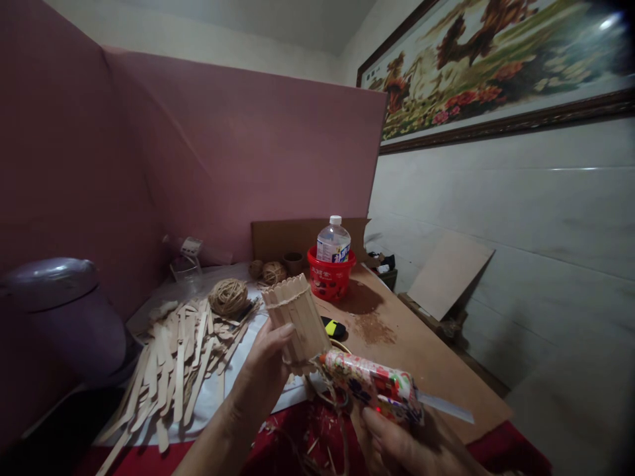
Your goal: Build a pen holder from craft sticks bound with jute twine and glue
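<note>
- Red bucket (329, 284)
- Bottle (326, 250), inside the bucket
- Framed picture (476, 73), above right of the bucket
- Lidded bin (74, 324), left of the bucket
- Board (446, 274), right of the bucket

The hot glue gun (380, 380) carries a floral print of white, red, green and dark blue (its nozzle tip (322, 359) is orange), while the glue stick (449, 408) looks translucent white. The craft-stick cylinder (299, 324) is pale tan, the large twine ball (229, 296) browner. White lettering marks the bright red bucket (328, 283); the tablecloth (516, 456) is deep red, the partition (248, 145) dusky pink.
</note>
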### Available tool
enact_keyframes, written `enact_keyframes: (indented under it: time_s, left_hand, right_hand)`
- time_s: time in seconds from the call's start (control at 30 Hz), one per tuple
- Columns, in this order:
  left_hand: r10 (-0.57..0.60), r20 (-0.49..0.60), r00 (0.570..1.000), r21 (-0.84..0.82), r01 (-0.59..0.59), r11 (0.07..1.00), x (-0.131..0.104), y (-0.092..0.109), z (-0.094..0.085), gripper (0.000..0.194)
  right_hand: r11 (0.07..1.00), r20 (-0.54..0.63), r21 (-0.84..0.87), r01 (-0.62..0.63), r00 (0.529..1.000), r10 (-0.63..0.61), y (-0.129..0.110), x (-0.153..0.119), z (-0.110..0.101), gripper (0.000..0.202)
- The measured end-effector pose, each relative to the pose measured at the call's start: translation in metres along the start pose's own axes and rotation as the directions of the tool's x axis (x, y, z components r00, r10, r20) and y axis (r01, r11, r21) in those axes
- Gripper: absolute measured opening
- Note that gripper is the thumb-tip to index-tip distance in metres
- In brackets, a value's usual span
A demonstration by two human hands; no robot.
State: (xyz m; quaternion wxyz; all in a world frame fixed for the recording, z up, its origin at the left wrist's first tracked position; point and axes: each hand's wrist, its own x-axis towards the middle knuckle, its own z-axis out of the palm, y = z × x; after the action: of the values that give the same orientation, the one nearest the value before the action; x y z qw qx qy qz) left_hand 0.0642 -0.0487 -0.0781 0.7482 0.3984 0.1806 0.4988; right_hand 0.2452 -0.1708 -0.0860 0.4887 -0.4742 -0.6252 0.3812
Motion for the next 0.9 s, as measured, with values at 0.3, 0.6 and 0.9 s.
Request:
enact_keyframes:
  time_s: [0.3, 0.6, 0.9]
  left_hand:
    - [0.003, -0.036, 0.999, -0.047, -0.005, 0.999, 0.000, -0.001, -0.002, 0.046]
    - [-0.013, -0.047, 0.999, -0.057, 0.011, 0.998, 0.001, -0.002, -0.002, 0.034]
    - [-0.041, -0.028, 0.999, -0.091, 0.038, 0.995, 0.002, -0.001, -0.004, 0.014]
  right_hand:
    - [0.975, 0.002, 0.156, -0.160, 0.987, 0.162, -0.005, 0.004, 0.002, 0.028]
    - [0.848, 0.116, 0.374, -0.375, 0.926, 0.358, -0.002, 0.011, 0.010, 0.049]
    - [0.815, 0.178, 0.447, -0.370, 0.929, 0.324, -0.002, 0.006, 0.009, 0.046]
